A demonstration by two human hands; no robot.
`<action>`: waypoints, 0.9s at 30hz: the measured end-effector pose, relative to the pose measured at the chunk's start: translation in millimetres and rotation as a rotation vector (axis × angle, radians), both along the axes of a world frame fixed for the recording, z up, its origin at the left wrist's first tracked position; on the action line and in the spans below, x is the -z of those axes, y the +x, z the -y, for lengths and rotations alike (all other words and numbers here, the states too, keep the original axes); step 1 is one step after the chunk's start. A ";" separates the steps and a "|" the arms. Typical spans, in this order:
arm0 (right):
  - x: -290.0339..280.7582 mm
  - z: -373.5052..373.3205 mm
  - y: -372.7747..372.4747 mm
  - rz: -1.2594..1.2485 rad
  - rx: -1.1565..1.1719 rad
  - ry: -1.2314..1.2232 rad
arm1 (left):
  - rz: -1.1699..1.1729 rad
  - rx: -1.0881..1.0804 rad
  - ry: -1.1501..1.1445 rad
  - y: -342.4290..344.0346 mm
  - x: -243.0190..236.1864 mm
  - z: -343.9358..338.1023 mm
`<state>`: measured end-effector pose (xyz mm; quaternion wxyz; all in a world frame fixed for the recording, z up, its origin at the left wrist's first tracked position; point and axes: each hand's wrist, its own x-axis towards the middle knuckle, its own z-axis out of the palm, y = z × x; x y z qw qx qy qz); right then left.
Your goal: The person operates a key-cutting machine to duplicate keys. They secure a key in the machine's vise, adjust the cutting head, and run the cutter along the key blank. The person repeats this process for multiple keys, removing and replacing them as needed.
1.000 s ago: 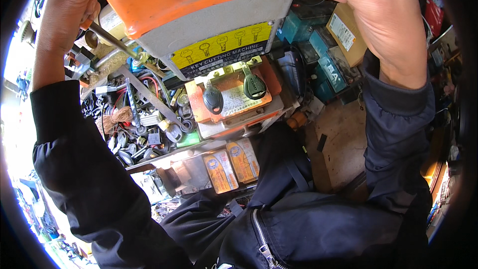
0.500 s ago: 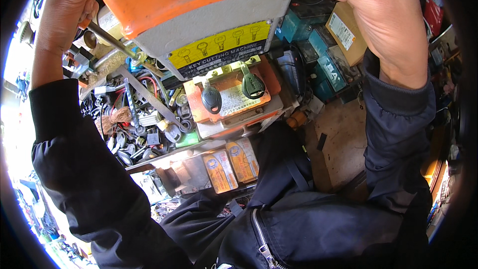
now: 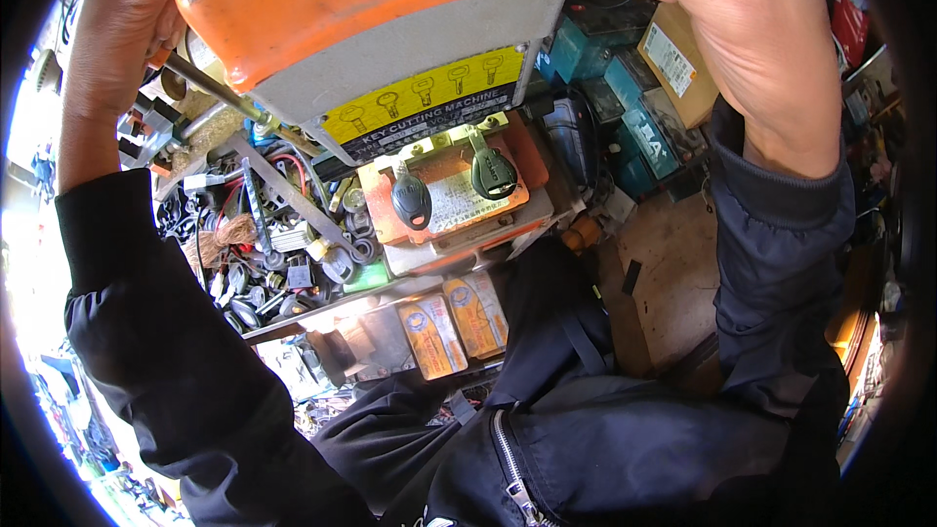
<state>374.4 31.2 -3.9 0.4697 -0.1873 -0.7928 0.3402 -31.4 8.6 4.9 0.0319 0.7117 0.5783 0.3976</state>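
Note:
A key cutting machine with an orange cover [image 3: 371, 15] and a grey body with a yellow label [image 3: 425, 93] fills the upper middle. My left hand [image 3: 122, 34] grips its left side, the curled fingers partly hidden by the cover. On the opposite edge my right hand [image 3: 737, 29] has hold of the cover, its top cut off by the picture. Below the label, two keys with black heads, the left key [image 3: 412, 203] and the right key [image 3: 494, 174], sit side by side in brass-coloured clamps [image 3: 427, 144] over an orange base [image 3: 386, 224].
Left of the machine a metal rod [image 3: 210, 83] slants above a tray of loose key heads, wires and small parts [image 3: 264, 263]. Two orange-and-white packets [image 3: 432, 337] lie nearer my legs. Right of it stand teal cases [image 3: 649, 137] and a cardboard box [image 3: 678, 63].
The machine's orange cover and grey body have shifted left and slightly toward me, my left hand with them. Both keys have moved a little the same way. My right hand has barely moved.

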 end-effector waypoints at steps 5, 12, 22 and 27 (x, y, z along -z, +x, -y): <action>0.6 1.9 0.2 0.010 0.026 -0.006 | 0.035 0.041 -0.015 -0.7 -0.2 -0.4; -0.4 2.8 0.9 0.022 0.037 -0.006 | 0.035 -0.003 -0.007 -3.2 -0.3 1.4; 0.0 2.0 2.7 0.035 0.057 -0.007 | -0.082 -0.006 0.027 -16.1 -1.1 1.8; -0.8 2.0 3.7 0.036 0.069 -0.008 | -0.165 -0.119 0.049 -15.8 0.1 4.1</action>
